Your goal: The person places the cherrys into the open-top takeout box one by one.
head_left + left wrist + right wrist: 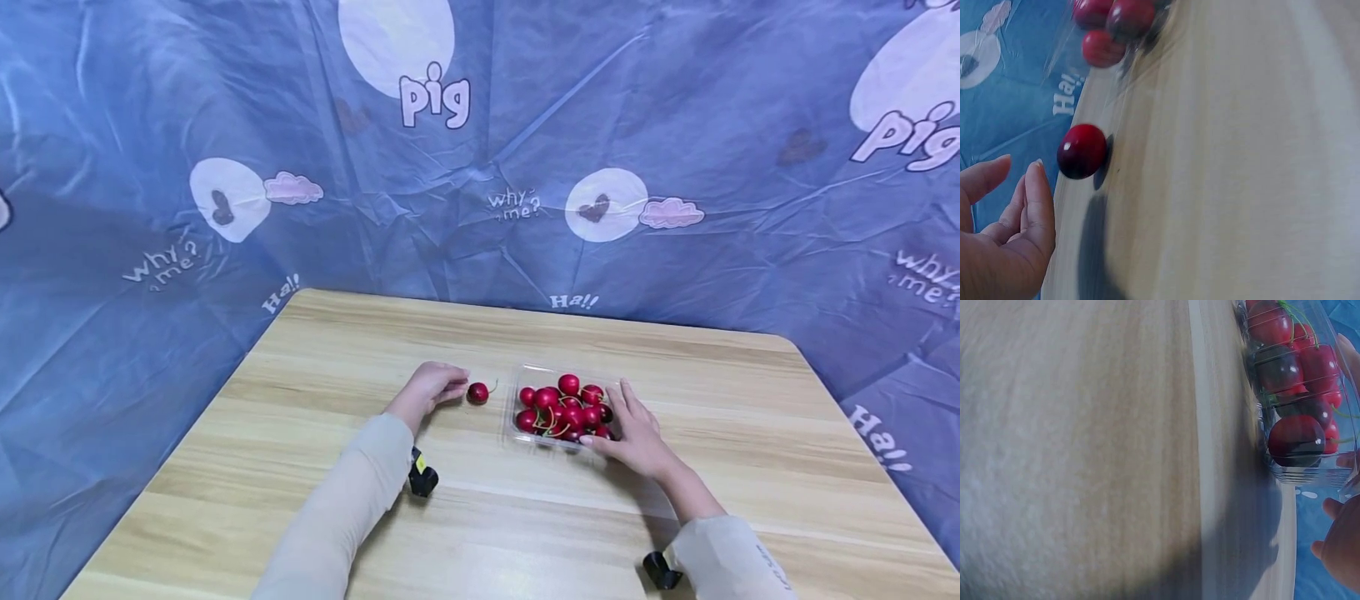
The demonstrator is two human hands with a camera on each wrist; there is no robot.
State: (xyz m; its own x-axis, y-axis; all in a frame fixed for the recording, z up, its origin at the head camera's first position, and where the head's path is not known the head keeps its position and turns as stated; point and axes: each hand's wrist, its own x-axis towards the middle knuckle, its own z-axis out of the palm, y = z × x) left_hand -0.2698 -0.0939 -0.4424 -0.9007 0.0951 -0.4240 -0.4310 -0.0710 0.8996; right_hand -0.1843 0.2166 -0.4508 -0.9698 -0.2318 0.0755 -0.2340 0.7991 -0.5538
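Observation:
My left hand (432,386) is beside a single dark red cherry (477,393) with a stem, which lies on the table left of the box. The left wrist view shows the thumb and fingers (1039,194) parted, with nothing between them and the cherry (1082,151) just past the tips. Several red cherries (568,385) with green stems fill a clear plastic box (517,435). At its right end, my right hand (633,433) holds the box, thumb at the near corner and fingers at the far one. The right wrist view catches part of this grip beside the box (1316,477).
The light wooden table (300,358) extends around the box on all sides. A blue printed cloth (480,167) hangs behind its far edge. Small black devices (422,475) are worn at both wrists, below the pale sleeves (345,508).

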